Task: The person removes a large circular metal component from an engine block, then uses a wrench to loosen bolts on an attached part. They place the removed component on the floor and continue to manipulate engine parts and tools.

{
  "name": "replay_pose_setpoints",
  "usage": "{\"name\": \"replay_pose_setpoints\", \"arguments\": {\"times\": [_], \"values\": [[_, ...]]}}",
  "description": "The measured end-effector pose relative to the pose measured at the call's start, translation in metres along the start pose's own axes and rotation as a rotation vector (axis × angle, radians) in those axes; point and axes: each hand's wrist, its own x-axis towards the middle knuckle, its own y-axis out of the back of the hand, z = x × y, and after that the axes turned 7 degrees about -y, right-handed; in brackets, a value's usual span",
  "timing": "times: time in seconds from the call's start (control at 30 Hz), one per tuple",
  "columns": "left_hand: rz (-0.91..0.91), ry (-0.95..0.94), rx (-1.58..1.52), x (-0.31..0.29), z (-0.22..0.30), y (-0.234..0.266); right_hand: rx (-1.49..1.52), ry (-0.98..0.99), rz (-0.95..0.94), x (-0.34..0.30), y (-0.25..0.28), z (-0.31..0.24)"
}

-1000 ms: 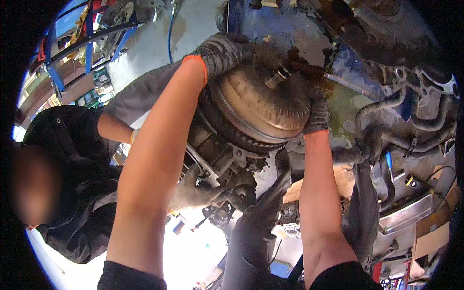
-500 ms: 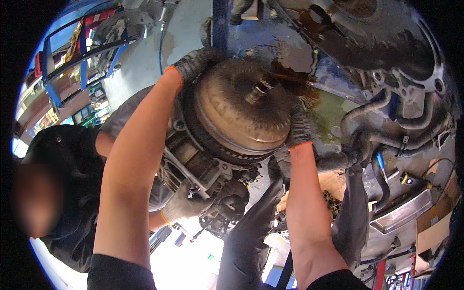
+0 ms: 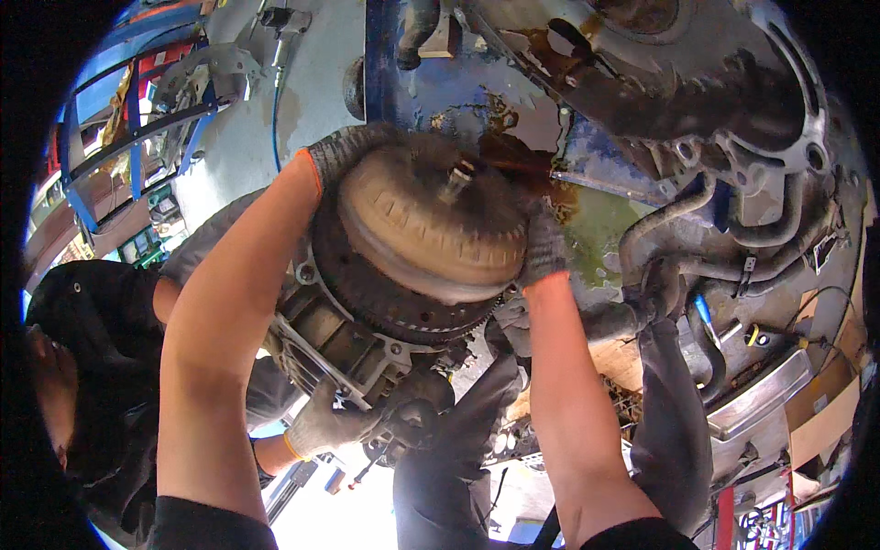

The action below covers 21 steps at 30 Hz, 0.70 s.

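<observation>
A round, rusty-brown torque converter (image 3: 431, 234) with a stubby central shaft is gripped at its rim between my two gloved hands. My left hand (image 3: 353, 151), in a grey glove with an orange cuff, clasps its upper left side. On its right side, my right hand (image 3: 545, 243) is wrapped around the edge, fingers partly hidden. Below the converter a dark toothed flywheel (image 3: 367, 289) sits on the metal engine block (image 3: 321, 325). The converter stands a little off the flywheel, tilted, and its upper face is blurred.
At left, a co-worker in dark clothes (image 3: 101, 394) keeps a gloved hand (image 3: 325, 423) beside the engine's lower side. A large metal housing (image 3: 733, 101) fills the upper right, with pipes (image 3: 701, 261) below it. A metal pan (image 3: 761, 394) lies at right; an air tool (image 3: 284, 20) lies top left.
Both my hands have drawn the torque converter away from the flywheel, whose dark face now shows more. The view has shifted slightly, moving the surroundings left.
</observation>
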Motion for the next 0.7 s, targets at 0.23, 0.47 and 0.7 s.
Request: {"name": "replay_pose_setpoints", "arguments": {"times": [0.23,0.47,0.7], "values": [[0.027,-0.124,-0.008,-0.003,0.021,-0.038,0.047,0.164,0.100,-0.013,-0.002,-0.026],[-0.119,-0.250,0.387,-0.061,0.075,-0.064,0.523,0.173,0.090,-0.082,-0.041,0.004],[-0.080,-0.394,-0.366,-0.129,0.048,-0.099,-0.161,0.460,0.411,-0.161,-0.064,-0.070]]}}
